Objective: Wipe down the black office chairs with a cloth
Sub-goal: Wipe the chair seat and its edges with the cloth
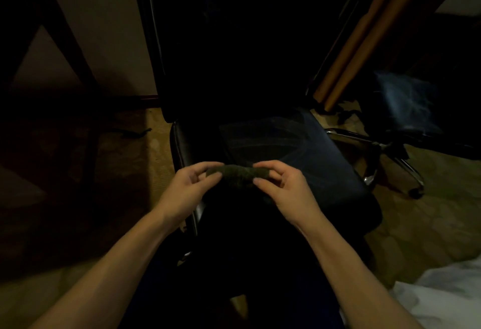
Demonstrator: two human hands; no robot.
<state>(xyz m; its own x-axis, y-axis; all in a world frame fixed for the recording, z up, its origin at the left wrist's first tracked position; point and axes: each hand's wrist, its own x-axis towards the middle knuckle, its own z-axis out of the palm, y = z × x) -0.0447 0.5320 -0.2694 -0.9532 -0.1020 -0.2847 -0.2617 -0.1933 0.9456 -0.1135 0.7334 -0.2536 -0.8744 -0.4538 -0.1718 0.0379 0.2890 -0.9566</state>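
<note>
Over chair seat, fingers pinching cloth

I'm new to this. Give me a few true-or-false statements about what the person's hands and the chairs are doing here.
1. Both hands hold the cloth. True: the left hand and right hand each pinch one end.
2. The cloth is bright white. False: it is dark.
3. The cloth is spread flat on the seat. False: it is bunched between the hands, above the seat.
4. A second chair stands at the right. True.
</note>
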